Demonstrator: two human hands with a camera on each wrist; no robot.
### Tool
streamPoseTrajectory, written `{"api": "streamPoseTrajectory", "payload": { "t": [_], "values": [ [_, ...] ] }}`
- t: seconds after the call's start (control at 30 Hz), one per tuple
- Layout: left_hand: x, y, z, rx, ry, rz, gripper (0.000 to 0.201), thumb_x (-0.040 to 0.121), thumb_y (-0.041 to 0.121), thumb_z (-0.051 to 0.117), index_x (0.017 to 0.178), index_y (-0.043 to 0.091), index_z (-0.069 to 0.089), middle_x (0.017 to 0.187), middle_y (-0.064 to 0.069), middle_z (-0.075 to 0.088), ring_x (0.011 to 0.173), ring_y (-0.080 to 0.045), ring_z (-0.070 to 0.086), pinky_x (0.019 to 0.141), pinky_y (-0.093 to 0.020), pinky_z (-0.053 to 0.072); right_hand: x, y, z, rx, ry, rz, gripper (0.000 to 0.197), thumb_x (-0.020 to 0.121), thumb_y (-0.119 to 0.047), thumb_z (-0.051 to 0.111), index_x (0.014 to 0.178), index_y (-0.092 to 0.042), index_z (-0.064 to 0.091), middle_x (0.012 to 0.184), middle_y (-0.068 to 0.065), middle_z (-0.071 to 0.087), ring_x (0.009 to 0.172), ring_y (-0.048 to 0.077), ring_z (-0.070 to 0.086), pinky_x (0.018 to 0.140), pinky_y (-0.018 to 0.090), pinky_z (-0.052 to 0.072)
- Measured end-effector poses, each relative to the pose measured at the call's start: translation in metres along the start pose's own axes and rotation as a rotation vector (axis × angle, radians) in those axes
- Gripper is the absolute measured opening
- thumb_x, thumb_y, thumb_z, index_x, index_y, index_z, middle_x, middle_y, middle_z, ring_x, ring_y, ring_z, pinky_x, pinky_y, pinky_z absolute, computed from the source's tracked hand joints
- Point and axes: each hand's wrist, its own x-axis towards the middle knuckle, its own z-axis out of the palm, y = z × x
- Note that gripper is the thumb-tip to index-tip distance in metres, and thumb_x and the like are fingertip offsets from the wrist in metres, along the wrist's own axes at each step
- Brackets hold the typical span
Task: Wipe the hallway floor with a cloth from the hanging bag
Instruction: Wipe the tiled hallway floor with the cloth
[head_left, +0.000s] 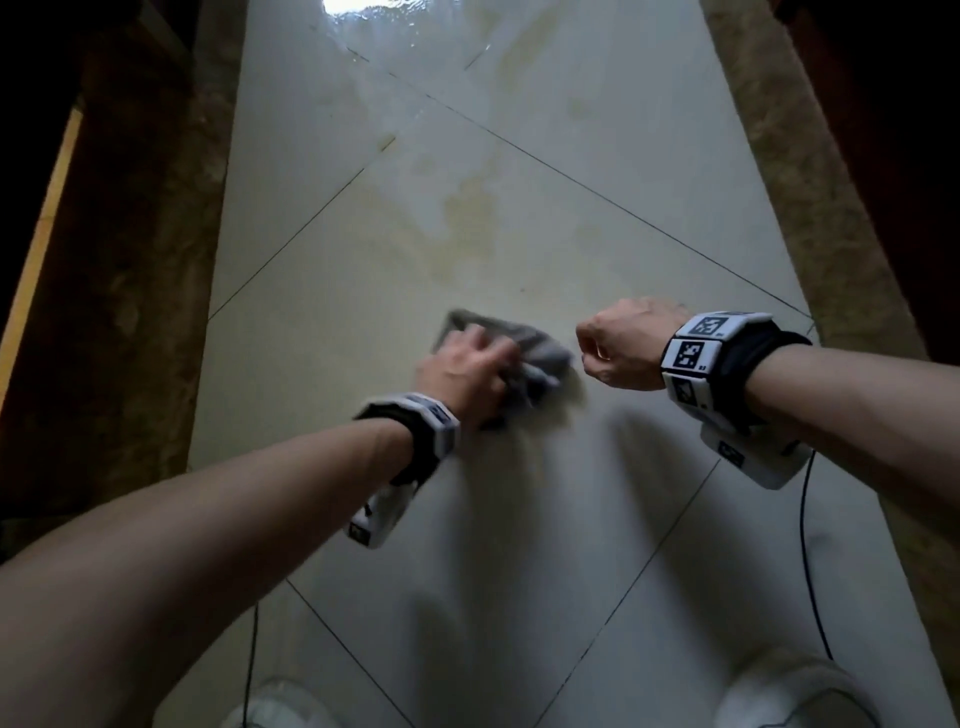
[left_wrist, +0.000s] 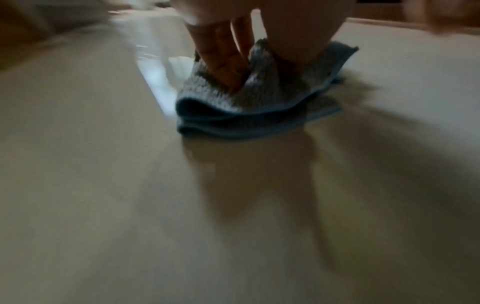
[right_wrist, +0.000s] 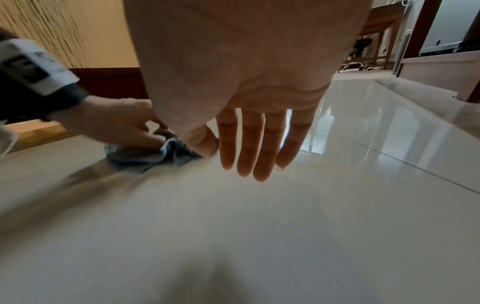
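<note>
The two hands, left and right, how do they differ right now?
The left hand presses down on the blue-grey cloth on the floor, its fingers dug into the folds; the right hand holds nothing. The left hand looks motion-blurred in the head view, the right sharper. The right hand's fingers hang straight, apart from the cloth. Both wear marker-tagged wrist bands.

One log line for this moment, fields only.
left hand: presses cloth on floor | right hand: empty, beside cloth
</note>
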Motion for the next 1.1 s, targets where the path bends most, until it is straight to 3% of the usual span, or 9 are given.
{"api": "streamPoseTrajectory", "payload": {
  "t": [0.17,0.33,0.4,0.5,0.67,0.77,0.87,0.93,1.1],
  "values": [
    [0.031,-0.095,-0.043,0.045,-0.026,-0.483,0.042,0.085,0.04,0.051,0.126,0.034,0.051,0.12,-0.013,0.06,0.105,-0.038,0.061,0.083,-0.042,0.051,-0.008,0.011,0.009,0.012,0.002,0.013,0.021,0.088,-0.037,0.047,0.091,-0.022,0.062,0.089,0.003,0.067,0.079,0.03,0.063,0.061,0.027,0.045],
    [0.034,-0.111,-0.043,0.082,-0.05,-0.62,0.049,0.081,0.053,0.045,0.123,0.028,0.048,0.121,-0.019,0.059,0.105,-0.042,0.06,0.086,-0.045,0.051,-0.009,0.015,0.013,0.045,-0.003,0.023,0.021,0.089,-0.037,0.047,0.093,-0.022,0.061,0.091,0.003,0.067,0.081,0.03,0.062,0.061,0.028,0.043],
    [0.035,-0.076,-0.036,0.084,-0.004,-0.554,0.047,0.085,0.054,0.049,0.123,0.027,0.047,0.122,-0.02,0.053,0.106,-0.042,0.059,0.082,-0.044,0.048,-0.007,0.012,0.014,0.057,-0.007,0.02,0.021,0.088,-0.037,0.047,0.094,-0.023,0.061,0.092,0.004,0.066,0.081,0.031,0.062,0.062,0.028,0.045],
    [0.039,-0.018,-0.029,0.053,0.02,-0.304,0.044,0.089,0.039,0.045,0.133,0.03,0.046,0.122,-0.019,0.052,0.106,-0.04,0.058,0.078,-0.041,0.047,-0.002,0.007,0.01,0.065,0.034,0.004,0.022,0.088,-0.037,0.047,0.094,-0.022,0.06,0.091,0.005,0.066,0.081,0.032,0.062,0.063,0.03,0.047],
    [0.03,0.076,-0.007,0.04,-0.076,0.032,0.044,0.091,0.032,0.044,0.133,0.02,0.05,0.124,-0.013,0.049,0.113,-0.034,0.051,0.08,-0.042,0.048,0.006,0.001,-0.008,0.131,0.305,-0.074,0.025,0.09,-0.04,0.042,0.095,-0.019,0.055,0.089,0.011,0.068,0.076,0.036,0.063,0.061,0.035,0.049],
    [0.021,0.081,0.007,0.086,-0.078,0.248,0.048,0.091,0.033,0.043,0.138,0.027,0.048,0.126,-0.013,0.05,0.109,-0.034,0.051,0.068,-0.039,0.047,0.006,-0.002,-0.014,0.134,0.319,-0.13,0.04,0.085,-0.048,0.027,0.096,-0.021,0.055,0.085,0.008,0.068,0.069,0.034,0.061,0.06,0.037,0.052],
    [0.022,0.045,0.002,0.058,-0.079,0.394,0.049,0.08,0.036,0.038,0.126,0.033,0.054,0.108,-0.013,0.058,0.089,-0.034,0.058,0.051,-0.034,0.047,0.004,0.0,-0.012,0.137,0.319,-0.112,0.033,0.09,-0.043,0.033,0.099,-0.021,0.056,0.086,0.009,0.068,0.071,0.035,0.062,0.061,0.038,0.051],
    [0.028,0.011,-0.008,0.069,-0.066,0.316,0.044,0.079,0.038,0.043,0.122,0.037,0.051,0.099,-0.011,0.056,0.085,-0.032,0.059,0.05,-0.03,0.038,0.003,0.002,-0.01,0.145,0.317,-0.101,0.026,0.093,-0.039,0.037,0.103,-0.022,0.055,0.089,0.009,0.068,0.073,0.035,0.062,0.062,0.038,0.051],
    [0.042,-0.064,-0.041,0.077,-0.011,-0.246,0.045,0.086,0.025,0.058,0.13,0.031,0.051,0.118,-0.016,0.051,0.104,-0.038,0.057,0.074,-0.039,0.046,-0.003,0.012,-0.004,0.157,0.288,-0.054,0.029,0.093,-0.031,0.039,0.119,-0.027,0.052,0.103,0.005,0.07,0.086,0.031,0.063,0.067,0.034,0.047]
  ]
}}
